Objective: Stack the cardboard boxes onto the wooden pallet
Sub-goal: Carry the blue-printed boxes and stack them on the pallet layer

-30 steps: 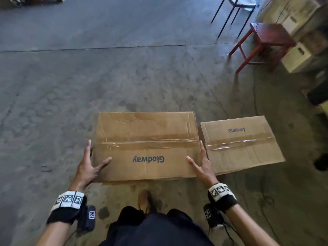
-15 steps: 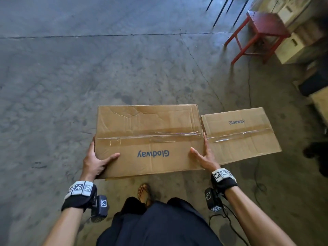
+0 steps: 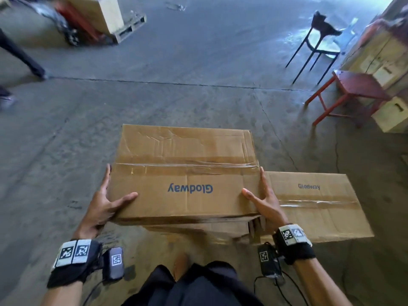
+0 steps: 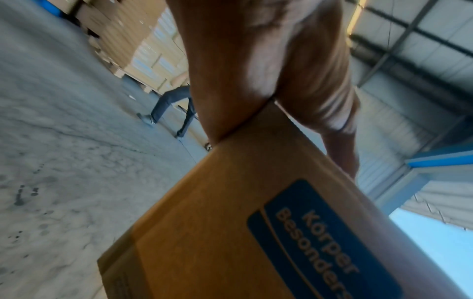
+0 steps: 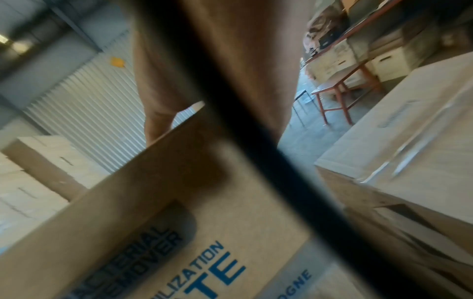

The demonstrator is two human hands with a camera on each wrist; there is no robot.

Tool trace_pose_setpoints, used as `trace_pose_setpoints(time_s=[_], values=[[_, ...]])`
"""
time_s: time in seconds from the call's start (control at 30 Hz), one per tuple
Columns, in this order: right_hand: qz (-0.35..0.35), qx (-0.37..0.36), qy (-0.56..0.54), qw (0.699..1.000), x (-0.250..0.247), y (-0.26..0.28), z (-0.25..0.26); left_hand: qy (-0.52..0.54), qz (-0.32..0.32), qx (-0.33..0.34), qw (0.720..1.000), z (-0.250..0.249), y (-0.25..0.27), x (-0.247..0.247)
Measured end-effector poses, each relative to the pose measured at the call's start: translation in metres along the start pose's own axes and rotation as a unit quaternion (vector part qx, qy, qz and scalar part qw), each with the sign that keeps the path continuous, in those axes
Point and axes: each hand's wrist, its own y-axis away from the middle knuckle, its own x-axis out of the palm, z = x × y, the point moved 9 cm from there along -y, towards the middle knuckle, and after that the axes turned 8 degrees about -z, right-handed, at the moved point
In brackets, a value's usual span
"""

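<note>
I hold a large brown "Glodway" cardboard box (image 3: 187, 173) off the floor in front of my legs. My left hand (image 3: 103, 202) presses its left side with straight fingers and the thumb on top. My right hand (image 3: 265, 199) presses the right side the same way. In the left wrist view the left hand (image 4: 256, 70) lies on the box corner (image 4: 204, 232). The right hand (image 5: 230, 50) sits against the box (image 5: 179, 192). A second taped box (image 3: 320, 208) lies on the floor to the right. A wooden pallet (image 3: 130, 27) with a box (image 3: 103, 12) on it stands far left.
A red stool (image 3: 357, 87) and a black chair (image 3: 318, 40) stand at the right, with stacked pale boxes (image 3: 390, 113) beside them. Another person's legs (image 3: 19, 54) are at the far left. Bare concrete floor (image 3: 198, 85) lies between me and the pallet.
Both hands closed in on the large box's sides and raised it off the floor. It now overlaps the second box's left edge. My view has lifted toward the pallet.
</note>
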Motion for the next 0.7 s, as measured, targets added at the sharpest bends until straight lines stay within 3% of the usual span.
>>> trace_pose_setpoints(time_s=[0.17,0.37,0.53,0.7], values=[[0.076,-0.046,-0.033,0.995,0.013,0.002,0.03,0.056,-0.082,-0.001,0.995,-0.002,0.074,-0.033],[0.211,-0.106,-0.003,0.972,0.043,0.037,0.062,0.156,-0.19,-0.055,0.968,0.042,0.212,-0.067],[0.323,-0.085,0.059,0.941,0.068,0.091,0.046,0.166,-0.311,-0.113,0.929,0.099,0.359,-0.064],[0.437,-0.132,0.142,0.878,0.113,0.181,0.012,0.168,-0.428,-0.21,0.863,0.163,0.532,-0.04]])
